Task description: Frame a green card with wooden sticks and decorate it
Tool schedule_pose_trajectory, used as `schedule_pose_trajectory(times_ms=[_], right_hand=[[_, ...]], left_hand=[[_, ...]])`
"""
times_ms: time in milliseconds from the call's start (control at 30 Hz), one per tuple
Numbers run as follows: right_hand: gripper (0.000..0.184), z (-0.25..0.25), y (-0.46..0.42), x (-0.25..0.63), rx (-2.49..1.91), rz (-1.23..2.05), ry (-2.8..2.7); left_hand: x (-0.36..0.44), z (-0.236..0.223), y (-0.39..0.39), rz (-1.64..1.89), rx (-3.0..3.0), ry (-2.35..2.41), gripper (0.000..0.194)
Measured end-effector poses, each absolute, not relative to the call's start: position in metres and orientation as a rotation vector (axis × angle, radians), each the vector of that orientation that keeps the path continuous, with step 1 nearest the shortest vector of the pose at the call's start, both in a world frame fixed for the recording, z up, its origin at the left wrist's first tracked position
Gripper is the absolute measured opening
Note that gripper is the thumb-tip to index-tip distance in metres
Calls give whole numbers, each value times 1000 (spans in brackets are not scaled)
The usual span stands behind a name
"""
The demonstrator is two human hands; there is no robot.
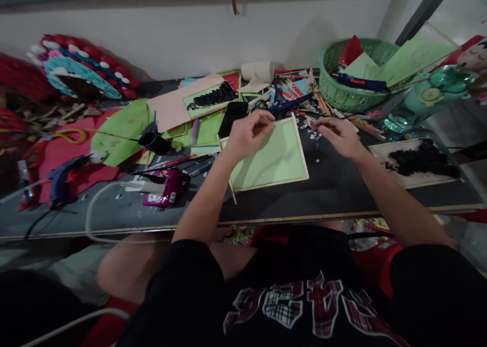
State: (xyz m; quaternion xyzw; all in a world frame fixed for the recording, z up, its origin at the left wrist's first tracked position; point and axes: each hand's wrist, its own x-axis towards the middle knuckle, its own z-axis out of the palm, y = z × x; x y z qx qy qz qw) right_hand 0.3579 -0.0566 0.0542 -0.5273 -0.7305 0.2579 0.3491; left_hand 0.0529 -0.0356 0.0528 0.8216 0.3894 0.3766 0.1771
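Observation:
A light green square panel with a thin wooden frame (272, 159) lies on the dark table (335, 189) in front of me. My left hand (249, 131) rests on its upper left part, fingers curled and pinched together at the top edge; what they hold is too small to make out. My right hand (338, 134) hovers just right of the panel over small white scraps (314, 134), fingers bent and pinched. A thin wooden stick (232, 189) pokes out at the panel's lower left.
A green basket (350, 91) of paper stands at the back right. A tray with black pieces (418, 162) lies at the right. A pink glue gun (165, 187), a blue glue gun (64, 177), a black cup (152, 141), cables and coloured paper crowd the left.

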Motion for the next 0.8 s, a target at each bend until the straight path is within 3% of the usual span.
schedule_pose_trajectory(times_ms=[100,200,367,533,800], right_hand=[[86,47,-62,348,-1233,1243,-1763],[103,35,-58,343,-1105,1431,-1449],[78,6,-57,322,-888,1503,-1341],[48,-3,-58,319,-1043,1257,-1413],[40,-22,-46,339,-1144,849,-1349]], left_hand=[[49,58,-22,1272,2105,1092,37],[52,51,-2,1554,1747,1019,48],[66,27,18,1820,1133,814,54],[71,12,15,1848,1029,873,48],[56,-13,3,1420,1338,756,64]])
